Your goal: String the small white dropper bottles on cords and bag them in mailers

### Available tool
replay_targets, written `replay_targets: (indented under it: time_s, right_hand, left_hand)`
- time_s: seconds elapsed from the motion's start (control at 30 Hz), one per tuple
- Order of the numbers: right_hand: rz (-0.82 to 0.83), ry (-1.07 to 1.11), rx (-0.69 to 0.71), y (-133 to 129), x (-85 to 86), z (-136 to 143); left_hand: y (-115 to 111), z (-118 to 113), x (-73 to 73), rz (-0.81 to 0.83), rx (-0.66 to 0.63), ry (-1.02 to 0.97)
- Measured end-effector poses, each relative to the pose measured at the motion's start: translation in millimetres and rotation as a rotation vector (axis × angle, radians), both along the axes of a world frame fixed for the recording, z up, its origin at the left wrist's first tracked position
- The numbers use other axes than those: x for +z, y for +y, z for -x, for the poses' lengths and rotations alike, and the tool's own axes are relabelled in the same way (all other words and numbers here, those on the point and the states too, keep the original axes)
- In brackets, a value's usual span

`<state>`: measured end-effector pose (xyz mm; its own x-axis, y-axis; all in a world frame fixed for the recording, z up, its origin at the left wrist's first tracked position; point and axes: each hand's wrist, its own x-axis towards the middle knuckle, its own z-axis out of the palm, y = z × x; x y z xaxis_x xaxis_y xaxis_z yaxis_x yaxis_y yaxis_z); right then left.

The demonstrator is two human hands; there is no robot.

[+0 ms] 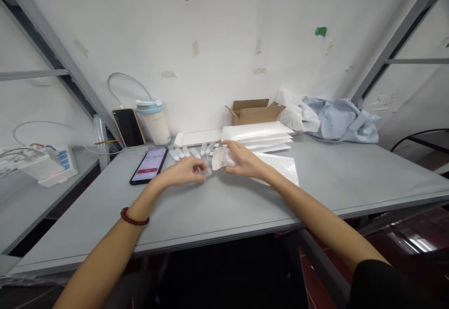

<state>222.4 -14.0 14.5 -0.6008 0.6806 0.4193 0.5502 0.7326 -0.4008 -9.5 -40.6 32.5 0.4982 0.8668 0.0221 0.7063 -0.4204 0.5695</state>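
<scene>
My left hand (187, 170) is closed, with a small whitish translucent piece (206, 172) at its fingertips; its exact kind is unclear. Close by, my right hand (242, 159) grips a crumpled white, partly see-through wrapper (220, 158) between thumb and fingers. Several small white cylinder-shaped pieces (185, 151), some with thin cords, lie just beyond my hands. Under my right wrist rests a white padded mailer (280, 166). A stack of similar white mailers (256, 131) lies behind it.
A running-timer phone (149, 165) lies left, near a lidded cup (154, 124) and a phone propped upright (128, 127). At the back are a cardboard box (256, 112), a white plastic bag (298, 112) and blue cloth (340, 119). A power strip (58, 166) sits far left.
</scene>
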Motion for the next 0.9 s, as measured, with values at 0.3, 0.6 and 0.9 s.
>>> replay_targets:
  time_s: [0.3,0.6,0.9]
  right_hand:
    - [0.020,-0.033,0.024,-2,0.3,2]
    - [0.026,-0.046,0.072,-5,-4.1,7]
    - [0.055,-0.010,0.056,-3,-2.4,5]
  left_hand:
    - [2,-1,8.3,0.142,0.215,-0.607]
    - [-3,-36,-21.7,0.075,0.231,-0.549]
    - [0,-19,-11.0,0.200,0.084,-0.517]
